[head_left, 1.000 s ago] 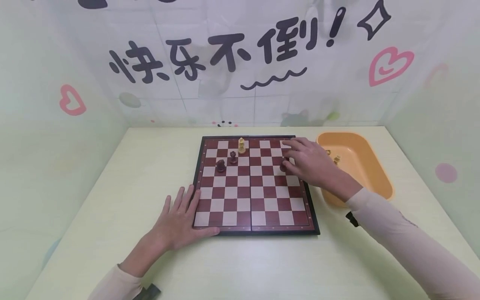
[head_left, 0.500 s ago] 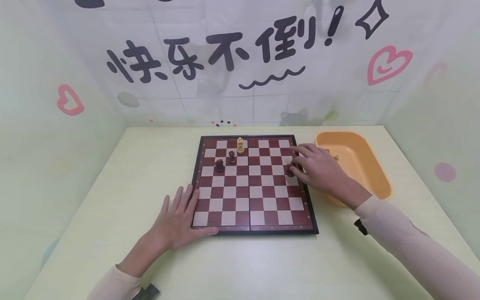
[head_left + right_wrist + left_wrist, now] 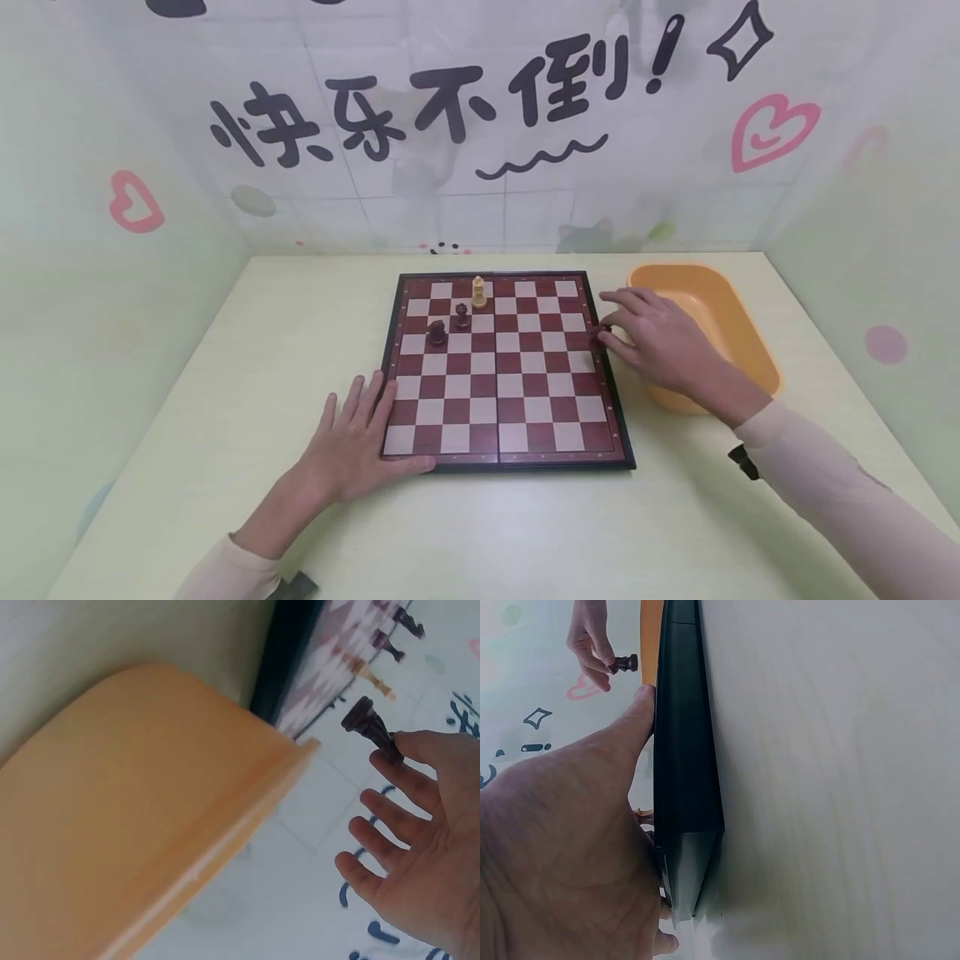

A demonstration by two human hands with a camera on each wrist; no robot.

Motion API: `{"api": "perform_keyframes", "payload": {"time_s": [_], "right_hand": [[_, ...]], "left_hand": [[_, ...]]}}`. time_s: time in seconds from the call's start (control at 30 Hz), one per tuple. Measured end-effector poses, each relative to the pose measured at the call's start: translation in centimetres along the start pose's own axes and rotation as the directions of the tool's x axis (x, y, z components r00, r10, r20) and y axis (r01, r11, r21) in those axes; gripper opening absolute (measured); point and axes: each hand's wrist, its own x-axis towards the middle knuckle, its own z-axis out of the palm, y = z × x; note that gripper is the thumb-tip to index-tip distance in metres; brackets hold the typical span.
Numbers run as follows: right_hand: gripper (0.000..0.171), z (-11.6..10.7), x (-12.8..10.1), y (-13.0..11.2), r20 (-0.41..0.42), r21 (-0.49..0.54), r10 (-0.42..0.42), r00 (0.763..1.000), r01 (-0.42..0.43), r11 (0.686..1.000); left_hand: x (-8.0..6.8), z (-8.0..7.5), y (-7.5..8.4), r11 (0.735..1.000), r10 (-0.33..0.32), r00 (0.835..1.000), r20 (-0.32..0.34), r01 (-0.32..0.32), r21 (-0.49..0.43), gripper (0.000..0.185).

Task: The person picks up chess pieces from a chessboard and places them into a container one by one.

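Note:
My right hand point(image 3: 660, 342) pinches a dark chess piece point(image 3: 367, 722) between thumb and index finger, its base pointing away and its top hidden by the fingertips. In the head view, the piece overlaps the right edge of the chessboard point(image 3: 480, 408). The other fingers of this hand are spread apart. My left hand point(image 3: 351, 454) rests with outstretched fingers at the board's near left corner, thumb along the front edge. Toward the far left of the board stand a pale yellow chess piece point(image 3: 478, 293), a dark piece with a rounded head point(image 3: 461, 316) and a dark knight-like piece point(image 3: 437, 333).
An orange tray point(image 3: 753, 354) stands right of the board, partly under my right hand and forearm in the head view. The pale table point(image 3: 247, 358) surrounds the board. A wall point(image 3: 435, 221) with large lettering rises behind, with side walls left and right.
My right hand has moved right with the dark chess piece, from over the board's right squares to its edge beside the tray. The left hand has stayed in place.

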Motion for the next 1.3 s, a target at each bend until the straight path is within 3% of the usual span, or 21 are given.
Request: {"api": "perform_keyframes", "payload": {"time_s": [0.23,0.6,0.9,1.3], "right_hand": [[0.011,-2.1,-0.6,1.6,-0.052,0.052,0.078,0.996,-0.075,0.996],[0.02,-3.9,-2.6,3.6,0.037,0.039,0.215,0.976,-0.216,0.976],[0.024,-3.6,-5.0,5.6,0.042,0.006,0.235,0.971,-0.236,0.972],[0.027,-2.7,-5.8,7.7,0.145,0.014,0.268,0.952,-0.273,0.962]], "left_hand": [[-0.2,-0.5,0.3,1.0,0.0,1.0,0.006,0.0,-0.02,0.13],[-0.5,-1.0,0.6,0.999,0.004,1.0,-0.004,-0.004,-0.034,0.128],[-0.4,-0.7,0.3,1.0,-0.001,1.0,0.001,0.001,-0.025,0.129],[-0.2,-0.3,0.1,1.0,-0.006,1.0,0.01,0.006,-0.013,0.131]]}}
